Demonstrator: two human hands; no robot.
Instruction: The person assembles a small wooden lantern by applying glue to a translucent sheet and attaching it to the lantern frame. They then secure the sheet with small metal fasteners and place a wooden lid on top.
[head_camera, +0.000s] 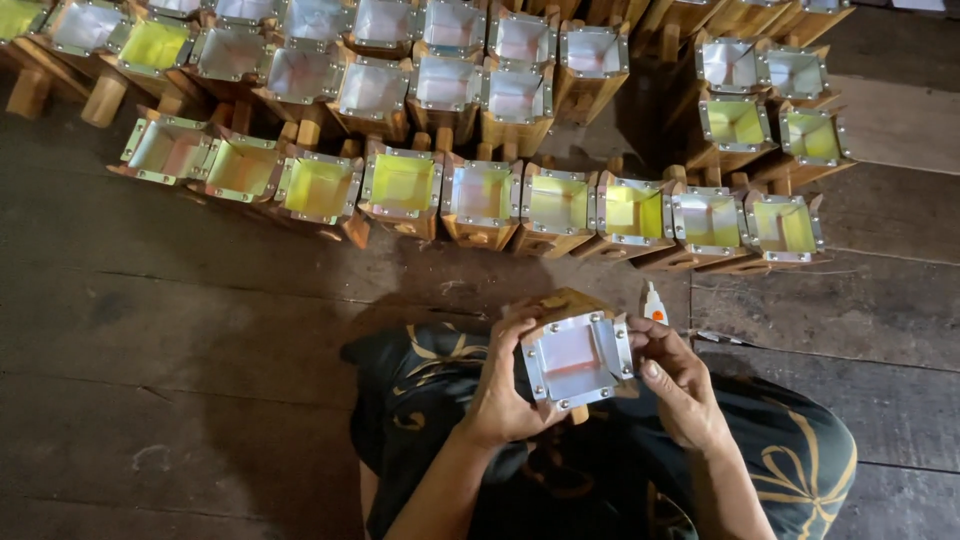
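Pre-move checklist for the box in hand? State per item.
1. Left hand gripping wooden box on its left side: ok.
2. Right hand on the box's right side, fingers at the metal frame: ok.
3. Frame seated flat on all four edges: cannot tell.
4. Corner rivets all present: cannot tell, too small.
5. Small glue bottle on the wooden floor beside the right hand: ok.
6. Rows of finished boxes apart from both hands: ok.
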